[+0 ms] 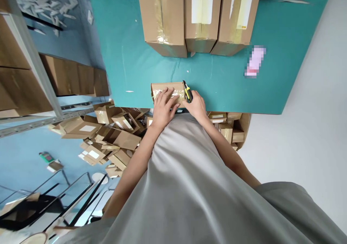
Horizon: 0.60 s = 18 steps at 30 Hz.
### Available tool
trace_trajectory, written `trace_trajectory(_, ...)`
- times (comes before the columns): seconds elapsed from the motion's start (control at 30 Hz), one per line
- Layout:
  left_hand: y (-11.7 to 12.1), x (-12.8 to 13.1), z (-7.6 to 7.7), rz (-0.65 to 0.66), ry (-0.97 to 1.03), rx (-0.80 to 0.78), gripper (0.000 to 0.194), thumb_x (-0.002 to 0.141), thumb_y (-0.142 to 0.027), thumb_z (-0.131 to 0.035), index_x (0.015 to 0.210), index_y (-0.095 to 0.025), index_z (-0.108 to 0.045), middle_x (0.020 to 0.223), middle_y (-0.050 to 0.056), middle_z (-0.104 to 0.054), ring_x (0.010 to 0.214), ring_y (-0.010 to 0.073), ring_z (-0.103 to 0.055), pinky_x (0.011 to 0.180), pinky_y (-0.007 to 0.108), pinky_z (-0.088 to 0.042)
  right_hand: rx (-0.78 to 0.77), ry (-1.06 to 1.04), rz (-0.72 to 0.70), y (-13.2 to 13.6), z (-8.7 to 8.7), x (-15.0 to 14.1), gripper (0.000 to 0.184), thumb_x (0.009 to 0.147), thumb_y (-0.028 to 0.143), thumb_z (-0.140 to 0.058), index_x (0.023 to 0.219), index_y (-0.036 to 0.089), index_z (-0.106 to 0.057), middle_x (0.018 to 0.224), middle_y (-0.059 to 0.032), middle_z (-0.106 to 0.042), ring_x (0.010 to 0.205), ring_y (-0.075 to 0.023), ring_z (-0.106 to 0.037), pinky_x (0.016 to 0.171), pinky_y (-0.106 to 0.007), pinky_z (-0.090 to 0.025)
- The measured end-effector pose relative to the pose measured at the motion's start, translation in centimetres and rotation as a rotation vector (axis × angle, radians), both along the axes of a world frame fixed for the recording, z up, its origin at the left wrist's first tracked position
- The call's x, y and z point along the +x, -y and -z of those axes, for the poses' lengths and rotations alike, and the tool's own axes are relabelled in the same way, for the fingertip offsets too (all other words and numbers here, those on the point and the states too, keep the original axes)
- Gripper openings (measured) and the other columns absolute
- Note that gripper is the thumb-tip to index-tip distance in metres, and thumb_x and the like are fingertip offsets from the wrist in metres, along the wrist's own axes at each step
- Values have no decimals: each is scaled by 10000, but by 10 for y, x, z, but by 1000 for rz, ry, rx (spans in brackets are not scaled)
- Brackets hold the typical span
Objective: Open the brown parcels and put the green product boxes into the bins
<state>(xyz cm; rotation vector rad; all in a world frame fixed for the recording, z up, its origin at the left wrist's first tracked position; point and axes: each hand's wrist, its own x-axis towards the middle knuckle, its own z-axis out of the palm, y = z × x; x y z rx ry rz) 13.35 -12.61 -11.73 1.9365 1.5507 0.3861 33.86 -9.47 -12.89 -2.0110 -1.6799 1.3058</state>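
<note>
A small cardboard box (166, 86) with clear tape across its top lies at the near edge of the green table. My left hand (163, 108) rests on its top, fingers spread over the tape. In my right hand (196, 106) is a black and yellow box cutter (188, 93), the fingers closed around it. The cutter's tip points away from me, beside the right end of the box. Whether its blade touches the cardboard I cannot tell.
Three taped cardboard boxes (165, 23) stand side by side on the green table (130, 67). A blurred pink item (255, 61) lies at right. Opened cartons (119, 139) are heaped on the floor at left, by a shelf (35, 56) holding boxes. A white wall (311, 128) rises at right.
</note>
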Motion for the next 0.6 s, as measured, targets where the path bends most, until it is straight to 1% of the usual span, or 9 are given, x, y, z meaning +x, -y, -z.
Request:
trace_trajectory(0.1,-6,-1,2,21,23,12,448,1150,-543,-572,1463,-264,-727,1740,155,-571,1706,376,-417,1406,625,-281,38,45,54,2,2,-10,156,993,288,-642,1130,242,-700,1132,-101,-746,1099,-341,-736,998,-458,-603)
trace_trajectory(0.17,-10,-2,-1,38,53,22,446,1144,-543,-586,1461,-266,-731,1720,159,-590,1685,379,-446,1393,615,-308,74,39,75,7,1,-11,160,1011,320,-634,1126,240,-711,1130,-105,-753,1092,-336,-744,997,-453,-608)
trace_trajectory(0.23,-14,-9,-7,37,104,35,458,1135,-554,-604,1473,-270,-726,1688,161,-617,1651,374,-490,1377,595,-346,116,-8,132,14,1,-6,227,1043,387,-608,1167,236,-725,1128,-103,-766,1042,-315,-761,969,-433,-621)
trace_trajectory(0.3,-16,-23,-10,-35,158,75,483,1132,-572,-606,1490,-265,-714,1663,167,-631,1623,363,-521,1370,575,-369,131,-73,236,22,3,4,360,1096,494,-542,1269,236,-724,1118,-93,-779,927,-283,-777,888,-404,-637)
trace_trajectory(0.37,-19,-47,-5,-201,199,130,525,1139,-599,-582,1515,-249,-690,1665,176,-620,1623,351,-518,1376,561,-367,116,-67,353,28,11,21,487,1135,589,-447,1356,235,-698,1112,-94,-786,815,-262,-774,814,-392,-638)
trace_trajectory(0.43,-23,-74,13,-402,239,146,577,1146,-635,-545,1535,-227,-666,1658,187,-616,1614,336,-525,1374,539,-377,105,77,425,28,26,40,513,1147,578,-396,1359,209,-683,1125,-127,-790,836,-281,-779,852,-416,-634)
trace_trajectory(0.5,-30,-98,40,-553,296,64,613,1140,-665,-526,1518,-203,-666,1600,195,-659,1546,320,-591,1340,504,-428,59,304,452,23,44,58,465,1128,448,-407,1365,145,-668,1149,-194,-792,994,-345,-779,969,-484,-615)
trace_trajectory(0.53,-34,-108,54,-597,323,-24,613,1132,-668,-530,1483,-190,-684,1558,201,-689,1497,320,-631,1316,495,-456,17,380,454,19,54,64,455,1106,375,-422,1393,109,-654,1199,-234,-787,1069,-370,-770,1024,-516,-599)
trace_trajectory(0.6,-44,-120,80,-617,362,-269,561,1109,-618,-567,1408,-167,-716,1502,211,-728,1442,330,-666,1287,493,-486,-57,452,430,12,71,71,477,1058,276,-458,1454,65,-620,1304,-283,-765,1181,-393,-745,1101,-547,-569)
